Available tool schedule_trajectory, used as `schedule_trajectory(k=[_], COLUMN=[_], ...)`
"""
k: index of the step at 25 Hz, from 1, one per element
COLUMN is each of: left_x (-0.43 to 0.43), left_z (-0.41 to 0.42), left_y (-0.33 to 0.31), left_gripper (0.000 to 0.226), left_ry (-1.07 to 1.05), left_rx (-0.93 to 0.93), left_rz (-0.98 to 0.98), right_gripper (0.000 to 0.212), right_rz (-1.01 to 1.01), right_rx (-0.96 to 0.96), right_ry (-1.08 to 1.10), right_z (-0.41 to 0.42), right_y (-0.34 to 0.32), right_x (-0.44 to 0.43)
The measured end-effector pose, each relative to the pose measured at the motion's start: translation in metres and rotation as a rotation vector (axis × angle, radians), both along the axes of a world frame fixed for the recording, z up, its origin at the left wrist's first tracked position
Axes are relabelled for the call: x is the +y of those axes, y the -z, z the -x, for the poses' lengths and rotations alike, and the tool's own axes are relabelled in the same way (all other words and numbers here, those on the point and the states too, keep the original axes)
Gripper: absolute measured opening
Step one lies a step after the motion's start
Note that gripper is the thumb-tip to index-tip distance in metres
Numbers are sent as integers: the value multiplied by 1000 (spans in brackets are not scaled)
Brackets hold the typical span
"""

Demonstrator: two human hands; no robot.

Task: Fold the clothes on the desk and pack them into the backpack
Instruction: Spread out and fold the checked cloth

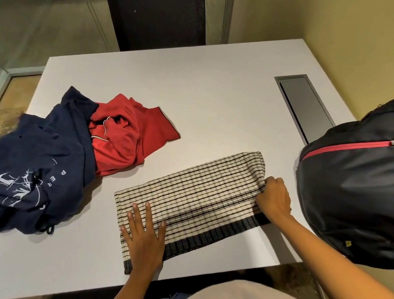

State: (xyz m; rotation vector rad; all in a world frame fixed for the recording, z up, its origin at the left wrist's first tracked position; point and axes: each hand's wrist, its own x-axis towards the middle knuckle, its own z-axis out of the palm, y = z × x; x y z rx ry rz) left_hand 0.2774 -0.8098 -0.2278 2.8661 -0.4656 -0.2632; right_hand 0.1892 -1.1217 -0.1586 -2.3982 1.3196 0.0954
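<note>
A cream top with dark stripes point(196, 196) lies folded into a long band near the front of the white desk point(208, 86). My left hand point(143, 236) rests flat on its left end, fingers spread. At the band's right end my right hand point(274, 198) pinches the fabric edge. A crumpled red shirt point(128, 135) lies at the back left, partly under a rumpled navy shirt with white print point(39, 172) that hangs over the desk's left edge. The dark backpack with a red zip line point(367, 191) stands on the right, just beside my right hand.
A grey cable hatch point(305, 105) is set into the desk at the back right. A black chair back point(158, 13) stands behind the far edge. Glass partitions are at the back and left, a yellow wall on the right.
</note>
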Motion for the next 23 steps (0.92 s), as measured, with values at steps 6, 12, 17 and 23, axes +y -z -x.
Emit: schedule_trajectory(k=[6,12,17,23], left_x=[-16,-62,-64,-45], left_z=[-1,-46,-74,-94], left_y=[-27,-73,-67,-55], left_gripper=[69,76,55,39], left_ry=[21,447,624,518], left_rx=[-46,-77,-169,-263], left_rz=[255,458,198,191], right_gripper=[21,33,43,30], right_rz=[-17,9,-144,-349], right_rx=[-104,-334,-412,-445], right_ry=[-130,-536,-736,-759], right_z=[-20,-38,-30,-3], right_y=[-23,-43,-17,-4], right_x=[23,104,141,135])
